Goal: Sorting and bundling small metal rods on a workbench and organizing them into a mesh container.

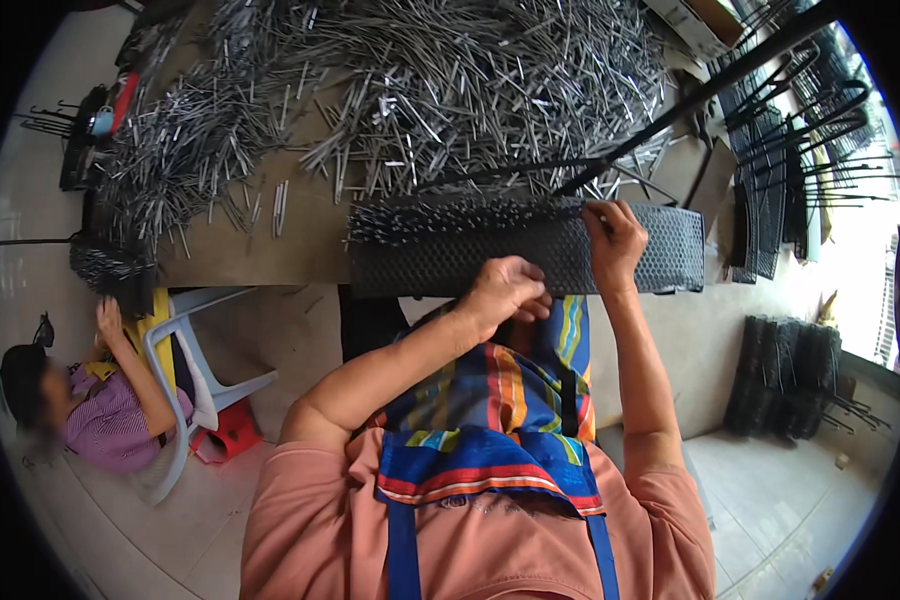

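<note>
In front of me lies a long dark perforated mesh panel (450,268). Short thin metal strips (450,222) stick up densely from its far side, from the left end to about where my right hand is. My right hand (615,245) is over the panel, thumb and fingers pinched together at the end of that row; whatever is between them is too small to name. Over the near edge, my left hand (507,295) is closed with its fingers curled in, and what it holds, if anything, is hidden.
Loose metal strips (400,110) are heaped across the table (260,255). A black rod (710,95) slants over the panel from the upper right. Mesh racks with hooks (770,180) stand at the right, black bundles (785,375) on the floor. Left, another person (120,410) works beside a chair (205,355).
</note>
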`<state>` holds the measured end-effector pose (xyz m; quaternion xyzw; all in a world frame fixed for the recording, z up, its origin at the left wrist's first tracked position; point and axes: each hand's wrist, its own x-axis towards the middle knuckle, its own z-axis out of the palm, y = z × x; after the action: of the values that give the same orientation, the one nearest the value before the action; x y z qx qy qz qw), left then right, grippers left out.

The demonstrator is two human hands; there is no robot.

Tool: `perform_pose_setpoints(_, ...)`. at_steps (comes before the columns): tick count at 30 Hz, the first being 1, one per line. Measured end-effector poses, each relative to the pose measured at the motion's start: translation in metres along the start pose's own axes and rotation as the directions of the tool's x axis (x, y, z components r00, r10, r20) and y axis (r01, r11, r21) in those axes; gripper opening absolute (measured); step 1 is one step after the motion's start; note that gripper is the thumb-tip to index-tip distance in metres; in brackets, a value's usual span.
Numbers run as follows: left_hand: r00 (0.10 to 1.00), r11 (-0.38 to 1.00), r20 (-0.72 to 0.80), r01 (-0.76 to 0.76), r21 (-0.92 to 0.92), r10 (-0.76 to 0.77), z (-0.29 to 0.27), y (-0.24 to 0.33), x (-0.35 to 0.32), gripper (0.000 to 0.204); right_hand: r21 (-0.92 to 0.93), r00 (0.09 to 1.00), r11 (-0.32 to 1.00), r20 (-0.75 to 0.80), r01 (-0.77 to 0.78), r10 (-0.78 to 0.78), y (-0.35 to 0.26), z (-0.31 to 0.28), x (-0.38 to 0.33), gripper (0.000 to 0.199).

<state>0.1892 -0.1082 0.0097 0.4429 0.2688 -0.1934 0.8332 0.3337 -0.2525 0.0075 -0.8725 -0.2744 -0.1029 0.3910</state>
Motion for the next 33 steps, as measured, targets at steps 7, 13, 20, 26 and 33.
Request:
perform_pose_setpoints(7, 0.877, 0.880, -0.067, -0.473, 0.050, 0.475, -0.021, 0.123, -0.056, 0.015, -0.012, 0.998, 1.000, -0.063, 0.009, -0.010, 0.013, 0.005, -0.011, 0.019)
perform_pose_setpoints(13, 0.605, 0.801, -0.526, -0.430, 0.416, 0.598, -0.096, 0.197, 0.047, 0.028, -0.162, 0.996, 0.986, -0.068, 0.048, -0.060, 0.009, 0.009, -0.010, 0.031)
perform_pose_setpoints(20, 0.456, -0.248, 0.184, 0.083, 0.965, 0.871, -0.166, 0.240, 0.144, 0.029, -0.254, 0.999, 0.966, 0.031, 0.048, -0.041, 0.002, 0.002, -0.008, 0.039)
perform_pose_setpoints(26, 0.687, -0.628, 0.503, -0.086, 0.773, 0.524, -0.182, 0.255, 0.168, 0.058, -0.196, 0.997, 0.980, 0.082, 0.028, -0.012, 0.002, 0.001, -0.005, 0.044)
perform_pose_setpoints(33, 0.763, -0.762, 0.558, -0.137, 0.633, 0.327, -0.200, 0.276, 0.191, 0.076, -0.116, 0.998, 0.993, -0.064, 0.004, -0.012, 0.010, 0.013, -0.019, 0.048)
